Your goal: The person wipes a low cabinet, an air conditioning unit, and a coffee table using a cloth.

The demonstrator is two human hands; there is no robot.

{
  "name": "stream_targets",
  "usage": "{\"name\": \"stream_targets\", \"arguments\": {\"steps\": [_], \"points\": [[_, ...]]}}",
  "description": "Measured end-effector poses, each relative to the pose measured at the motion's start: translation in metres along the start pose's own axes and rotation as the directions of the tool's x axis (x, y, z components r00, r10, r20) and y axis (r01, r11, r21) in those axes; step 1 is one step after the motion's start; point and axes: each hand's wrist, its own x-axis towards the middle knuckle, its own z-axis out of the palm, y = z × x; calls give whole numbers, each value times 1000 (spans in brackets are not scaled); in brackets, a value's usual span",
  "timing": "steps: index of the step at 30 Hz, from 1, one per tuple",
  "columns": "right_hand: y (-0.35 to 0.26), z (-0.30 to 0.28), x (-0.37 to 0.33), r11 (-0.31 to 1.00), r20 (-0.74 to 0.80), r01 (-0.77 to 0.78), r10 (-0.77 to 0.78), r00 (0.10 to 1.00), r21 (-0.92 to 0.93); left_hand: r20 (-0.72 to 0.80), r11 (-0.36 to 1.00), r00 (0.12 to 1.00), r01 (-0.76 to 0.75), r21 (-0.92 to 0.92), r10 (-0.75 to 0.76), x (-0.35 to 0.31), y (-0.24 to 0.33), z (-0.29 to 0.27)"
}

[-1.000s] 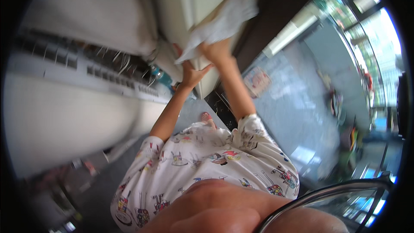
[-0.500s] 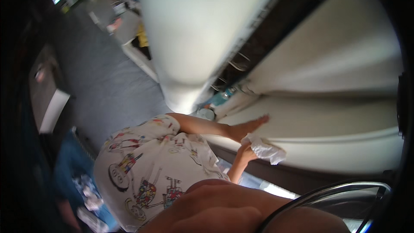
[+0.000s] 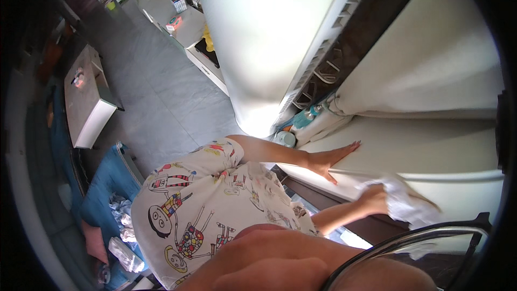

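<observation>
My left hand [image 3: 333, 163] lies flat on the white ledge [image 3: 425, 143], fingers stretched and thumb apart, with nothing held. Lower down, my right hand [image 3: 372, 200] is closed on a white cloth [image 3: 406, 202], which is blurred by motion. This cloth is against the ledge's pale front face, below its rounded edge; its exact contact is unclear. Some of the right fingers are hidden by the fabric. Both forearms come from a white shirt [image 3: 199, 199] with coloured cartoon prints.
Beyond my left arm stands a tall white rounded appliance [image 3: 253, 48]. A teal bottle [image 3: 305, 118] and a lidded jar [image 3: 285, 139] sit beside the ledge, next to a pale curtain [image 3: 425, 70]. A low table [image 3: 89, 97] and blue sofa [image 3: 107, 183] are at left.
My right hand has moved right and down along the ledge's front with the cloth, away from my left hand. My left hand still rests on the ledge; the view has shifted.
</observation>
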Motion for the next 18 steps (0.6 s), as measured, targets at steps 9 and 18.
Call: {"name": "stream_targets", "arguments": {"steps": [9, 18], "points": [[-6, -10, 4, 918, 199, -285, 236, 951, 275, 23, 997, 1000, -11, 74, 9, -11, 1, -12], [15, -25, 126, 790, 318, -538, 449, 835, 296, 37, 962, 963, 267, -49, -266, -26, -44, -9]]}}
